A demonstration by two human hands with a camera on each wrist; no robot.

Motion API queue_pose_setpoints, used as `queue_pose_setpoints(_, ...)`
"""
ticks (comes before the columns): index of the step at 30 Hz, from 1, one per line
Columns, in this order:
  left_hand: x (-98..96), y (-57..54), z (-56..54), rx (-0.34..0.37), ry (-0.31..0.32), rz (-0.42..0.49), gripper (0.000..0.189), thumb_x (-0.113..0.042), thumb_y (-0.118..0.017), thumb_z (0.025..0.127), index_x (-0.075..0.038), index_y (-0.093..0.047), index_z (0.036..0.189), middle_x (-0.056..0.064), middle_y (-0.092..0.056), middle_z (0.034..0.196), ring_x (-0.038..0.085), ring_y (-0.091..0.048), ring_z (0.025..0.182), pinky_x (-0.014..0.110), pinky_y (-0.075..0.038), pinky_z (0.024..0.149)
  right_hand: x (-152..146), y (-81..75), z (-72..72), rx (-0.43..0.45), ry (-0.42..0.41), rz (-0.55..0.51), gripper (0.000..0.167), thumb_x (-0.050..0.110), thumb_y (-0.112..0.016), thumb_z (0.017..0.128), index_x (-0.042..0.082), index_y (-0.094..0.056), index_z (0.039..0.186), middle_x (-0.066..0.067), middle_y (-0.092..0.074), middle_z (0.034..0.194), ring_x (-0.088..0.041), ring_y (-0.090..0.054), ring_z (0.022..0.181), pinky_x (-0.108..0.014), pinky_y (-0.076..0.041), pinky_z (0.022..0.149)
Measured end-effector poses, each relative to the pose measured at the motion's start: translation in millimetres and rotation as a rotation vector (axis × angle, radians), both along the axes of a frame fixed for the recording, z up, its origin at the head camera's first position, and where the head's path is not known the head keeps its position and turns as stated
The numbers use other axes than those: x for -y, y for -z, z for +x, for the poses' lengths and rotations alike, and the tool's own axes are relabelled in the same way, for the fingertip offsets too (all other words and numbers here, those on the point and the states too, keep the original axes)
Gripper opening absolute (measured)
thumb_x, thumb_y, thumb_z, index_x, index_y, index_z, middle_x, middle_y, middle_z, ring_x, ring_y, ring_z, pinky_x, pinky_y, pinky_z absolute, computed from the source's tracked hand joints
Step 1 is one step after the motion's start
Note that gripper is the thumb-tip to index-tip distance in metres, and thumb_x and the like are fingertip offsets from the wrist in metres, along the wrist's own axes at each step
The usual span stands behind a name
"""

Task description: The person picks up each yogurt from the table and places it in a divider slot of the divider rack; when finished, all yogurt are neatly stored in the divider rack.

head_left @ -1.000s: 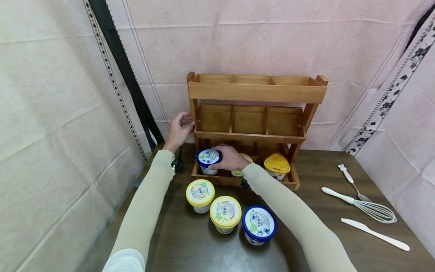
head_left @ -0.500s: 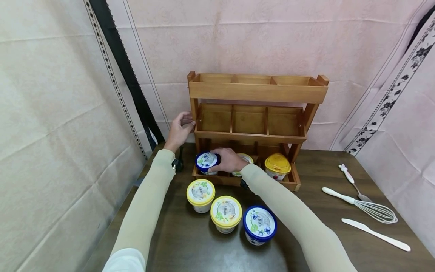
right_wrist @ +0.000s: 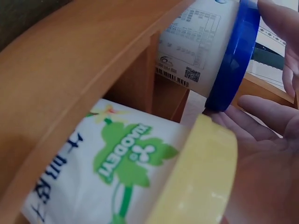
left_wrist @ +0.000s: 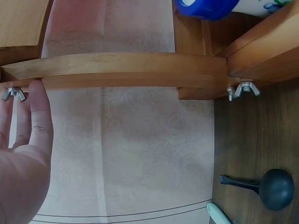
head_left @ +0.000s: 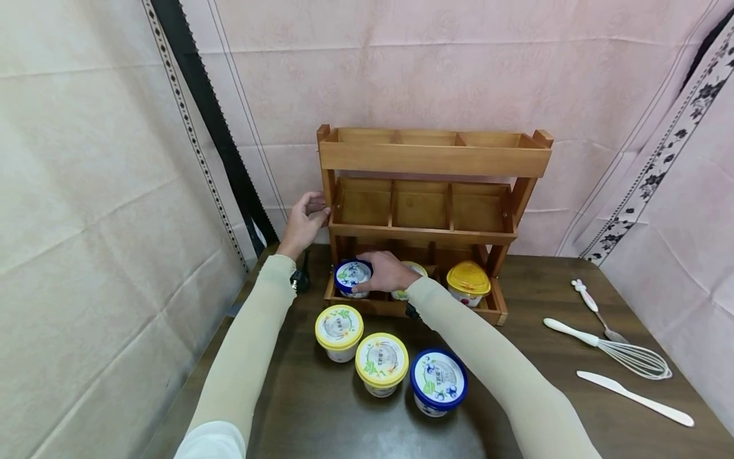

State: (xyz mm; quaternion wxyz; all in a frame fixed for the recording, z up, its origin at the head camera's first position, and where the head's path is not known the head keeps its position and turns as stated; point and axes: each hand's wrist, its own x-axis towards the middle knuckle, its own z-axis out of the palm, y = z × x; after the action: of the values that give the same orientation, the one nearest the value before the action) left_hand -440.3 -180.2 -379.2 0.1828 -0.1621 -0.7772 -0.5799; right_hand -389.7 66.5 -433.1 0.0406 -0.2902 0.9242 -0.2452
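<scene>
A tub with a blue lid [head_left: 352, 274] stands in the left part of the bottom tier of the wooden three-tier rack [head_left: 436, 160]. My right hand [head_left: 390, 271] holds this tub by its lid, thumb and fingers at the rim; the right wrist view shows the blue lid [right_wrist: 236, 56] between them. Under that hand, a yellow-lidded tub [right_wrist: 140, 158] sits in the middle of the same tier, partly hidden. My left hand [head_left: 304, 223] rests against the rack's left side post, and the left wrist view shows extended fingers [left_wrist: 41, 116] touching the wood.
In front of the rack stand two yellow-lidded tubs [head_left: 339, 328] and a blue-lidded tub [head_left: 438, 380]. A tub with a domed yellow lid [head_left: 467, 278] sits at bottom right. Rightward lie a fork-like utensil [head_left: 586, 298], a whisk [head_left: 631, 357] and a white knife [head_left: 633, 396].
The blue-lidded tub tilted forward and now sits more upright and lower in the bottom tier, my right hand still on its lid. My left hand stays at the post.
</scene>
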Motion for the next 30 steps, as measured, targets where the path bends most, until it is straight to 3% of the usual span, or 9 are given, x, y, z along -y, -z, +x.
queue_pose_setpoints(8, 2.2, -1.3, -2.1, -0.009, -0.001, -0.007, 0.037, -0.016, -0.069, 0.104, -0.013, -0.060, 0.140, 0.010, -0.064, 0.134, 0.026, -0.062, 0.127, 0.047, -0.055, 0.108, -6.6, -8.3, 3.4, 0.021, -0.010, -0.054, 0.087, 0.046, -0.088, 0.085, 0.007, -0.053, 0.154, -0.014, -0.058, 0.155, -0.031, -0.055, 0.144, -0.047, -0.045, 0.121)
queue_pose_setpoints(17, 2.9, -2.4, -3.7, -0.008, 0.011, 0.014, 0.038, -0.018, -0.069, 0.104, -0.015, -0.060, 0.140, 0.010, -0.064, 0.134, 0.025, -0.062, 0.128, 0.047, -0.052, 0.111, -20.9, -22.8, 16.7, 0.061, -0.023, -0.111, 0.084, 0.044, -0.086, 0.088, 0.008, -0.051, 0.155, -0.013, -0.055, 0.157, -0.032, -0.058, 0.140, -0.047, -0.052, 0.114)
queue_pose_setpoints(26, 1.2, 1.6, -5.0, -0.023, 0.020, 0.006, 0.038, -0.020, -0.070, 0.104, -0.016, -0.061, 0.140, 0.008, -0.065, 0.134, 0.024, -0.062, 0.128, 0.047, -0.052, 0.112, -43.7, -25.9, 32.4, 0.041, -0.036, -0.154, 0.073, 0.041, -0.083, 0.092, 0.009, -0.056, 0.152, -0.014, -0.057, 0.152, -0.035, -0.060, 0.136, -0.049, -0.054, 0.111)
queue_pose_setpoints(30, 1.6, 3.7, -3.6, -0.026, 0.020, 0.016, 0.038, -0.019, -0.070, 0.104, -0.016, -0.061, 0.141, 0.009, -0.065, 0.135, 0.024, -0.062, 0.129, 0.047, -0.052, 0.112, -55.9, -22.4, 39.7, 0.047, -0.044, -0.159, 0.073, 0.048, -0.079, 0.094, 0.010, -0.056, 0.151, -0.013, -0.058, 0.151, -0.035, -0.061, 0.135, -0.051, -0.055, 0.109)
